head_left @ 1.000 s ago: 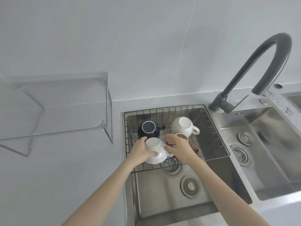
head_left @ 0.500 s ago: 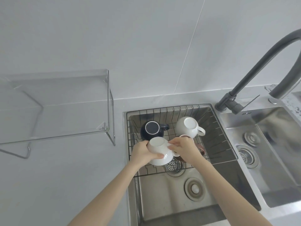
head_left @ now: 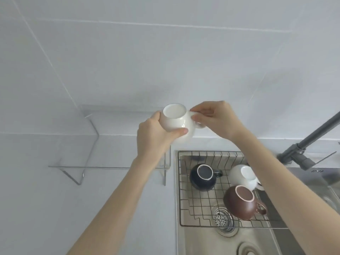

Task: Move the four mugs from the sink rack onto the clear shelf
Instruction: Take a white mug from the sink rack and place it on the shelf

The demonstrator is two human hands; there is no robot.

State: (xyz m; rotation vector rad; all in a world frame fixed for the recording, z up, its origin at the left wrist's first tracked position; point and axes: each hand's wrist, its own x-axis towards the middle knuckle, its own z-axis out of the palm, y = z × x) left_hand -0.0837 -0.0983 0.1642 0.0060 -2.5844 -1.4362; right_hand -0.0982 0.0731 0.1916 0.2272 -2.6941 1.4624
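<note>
A white mug (head_left: 175, 122) is held upside down in the air, above the right end of the clear shelf (head_left: 110, 167). My left hand (head_left: 154, 137) wraps its body from the left. My right hand (head_left: 215, 118) pinches its handle from the right. Three mugs stay upside down in the wire sink rack (head_left: 200, 205): a dark blue one (head_left: 203, 176) at the back left, a white one (head_left: 242, 174) at the back right, partly behind my right forearm, and a brown one (head_left: 241, 201) in front.
The rack sits in the left steel sink basin (head_left: 202, 242) with a drain strainer (head_left: 223, 218) under it. A grey tap (head_left: 301, 153) rises at the right. A white tiled wall stands behind the grey counter (head_left: 46, 208).
Both hands have lifted the white mug out of the rack and carried it up and left to above the shelf's right end. The brown mug is now uncovered.
</note>
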